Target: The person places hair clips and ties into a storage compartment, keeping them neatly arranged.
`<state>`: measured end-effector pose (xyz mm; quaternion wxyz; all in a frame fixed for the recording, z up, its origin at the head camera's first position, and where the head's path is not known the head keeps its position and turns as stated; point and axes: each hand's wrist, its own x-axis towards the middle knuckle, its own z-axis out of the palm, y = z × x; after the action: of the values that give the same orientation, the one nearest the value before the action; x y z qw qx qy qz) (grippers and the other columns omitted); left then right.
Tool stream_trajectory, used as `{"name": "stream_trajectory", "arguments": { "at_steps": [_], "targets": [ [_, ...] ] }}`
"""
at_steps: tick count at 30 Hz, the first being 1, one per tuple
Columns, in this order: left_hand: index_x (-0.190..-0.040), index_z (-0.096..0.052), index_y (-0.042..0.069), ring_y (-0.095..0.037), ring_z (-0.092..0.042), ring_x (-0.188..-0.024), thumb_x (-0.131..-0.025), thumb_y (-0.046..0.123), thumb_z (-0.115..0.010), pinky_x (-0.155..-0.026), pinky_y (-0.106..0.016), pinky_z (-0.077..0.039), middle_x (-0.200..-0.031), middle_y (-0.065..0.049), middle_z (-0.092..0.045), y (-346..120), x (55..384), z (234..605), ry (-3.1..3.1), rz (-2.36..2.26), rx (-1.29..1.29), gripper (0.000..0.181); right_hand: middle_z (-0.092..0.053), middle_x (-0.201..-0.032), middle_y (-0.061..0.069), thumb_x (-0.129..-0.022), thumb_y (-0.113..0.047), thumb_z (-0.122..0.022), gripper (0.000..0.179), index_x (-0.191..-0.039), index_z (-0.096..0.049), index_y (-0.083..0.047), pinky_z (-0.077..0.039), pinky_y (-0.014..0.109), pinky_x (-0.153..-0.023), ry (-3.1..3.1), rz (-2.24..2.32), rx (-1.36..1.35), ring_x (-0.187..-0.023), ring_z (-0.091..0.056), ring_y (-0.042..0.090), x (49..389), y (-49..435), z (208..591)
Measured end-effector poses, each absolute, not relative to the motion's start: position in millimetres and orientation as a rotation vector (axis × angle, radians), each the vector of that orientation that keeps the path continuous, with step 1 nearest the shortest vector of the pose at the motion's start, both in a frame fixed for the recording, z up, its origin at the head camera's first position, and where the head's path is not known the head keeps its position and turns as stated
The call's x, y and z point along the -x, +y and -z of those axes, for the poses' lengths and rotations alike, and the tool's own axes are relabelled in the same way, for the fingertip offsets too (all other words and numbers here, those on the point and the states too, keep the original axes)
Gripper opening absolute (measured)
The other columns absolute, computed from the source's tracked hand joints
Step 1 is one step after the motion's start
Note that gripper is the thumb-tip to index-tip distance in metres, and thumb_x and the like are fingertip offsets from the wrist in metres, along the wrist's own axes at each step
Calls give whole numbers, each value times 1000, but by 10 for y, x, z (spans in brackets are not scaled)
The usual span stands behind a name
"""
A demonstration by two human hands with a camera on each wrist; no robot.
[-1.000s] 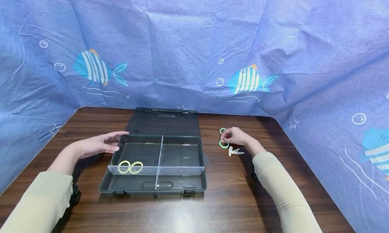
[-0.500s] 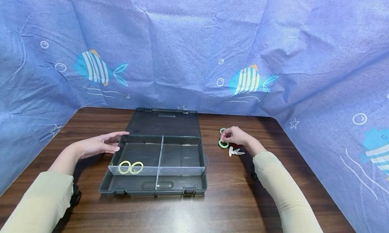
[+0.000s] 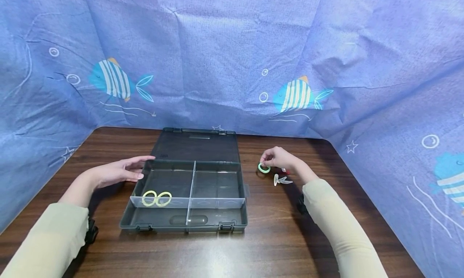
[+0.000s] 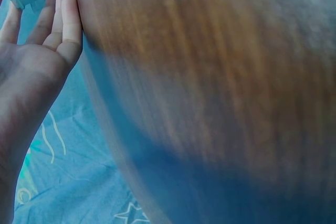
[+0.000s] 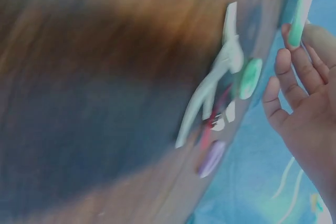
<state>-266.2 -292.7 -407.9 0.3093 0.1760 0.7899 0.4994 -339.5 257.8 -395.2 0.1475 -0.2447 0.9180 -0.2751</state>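
My right hand (image 3: 279, 157) pinches a green hair tie (image 3: 264, 171) between thumb and fingertips, to the right of the grey see-through divided box (image 3: 185, 229). In the right wrist view this green hair tie (image 5: 299, 22) is raised, with a second green hair tie (image 5: 251, 78) lying on the table below. Pale hair clips (image 3: 280, 180) lie just in front of my right hand. My left hand (image 3: 116, 175) touches the box's back left side, fingers extended at the rim and thumb against the wall. Two yellow hair ties (image 3: 143, 198) are at the divider on the box's left.
The box's dark lid (image 3: 197, 145) lies folded back toward the curtain (image 3: 224, 68) with fish prints. Partly behind my right hand are a red item (image 3: 287, 171) and, in the right wrist view, a purple hair tie (image 5: 212, 159). A wooden table (image 3: 282, 245) is underneath.
My right hand has lifted slightly and shifted left with the green hair tie, and the red item now shows beside it. My left hand stays at the box.
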Motion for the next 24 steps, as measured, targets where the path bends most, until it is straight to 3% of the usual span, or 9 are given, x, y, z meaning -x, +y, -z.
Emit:
{"name": "stream_trajectory", "arguments": {
  "at_steps": [10, 15, 24],
  "targets": [
    [-152, -13, 23, -43, -5, -141, -97, 18, -52, -104, -48, -35, -155, -20, 0, -2930, 2656, 4068, 2081, -1323, -451, 67, -66, -77, -3, -86, -17, -68, 7, -85, -69, -11, -45, 24, -62, 2645, 766, 820, -69, -55, 9, 3375, 2359, 3678],
    [-152, -13, 22, -43, -6, -141, -97, 18, -51, -104, -48, -35, -155, -20, 0, -2921, 2656, 4064, 2082, -1323, -451, 67, -68, -83, -1, -87, -17, -67, 4, -88, -68, -14, -45, 27, -70, 2615, 807, 755, -76, -55, 11, 3392, 2304, 3577],
    [-152, -13, 23, -43, -6, -141, -97, 18, -52, -104, -48, -35, -156, -19, -1, -2922, 2660, 4065, 2088, -1313, -455, 67, -69, -87, 6, -88, -20, -68, 8, -91, -69, -13, -46, 31, -73, 2637, 813, 809, -77, -57, 12, 3382, 2137, 3365]
  ]
}}
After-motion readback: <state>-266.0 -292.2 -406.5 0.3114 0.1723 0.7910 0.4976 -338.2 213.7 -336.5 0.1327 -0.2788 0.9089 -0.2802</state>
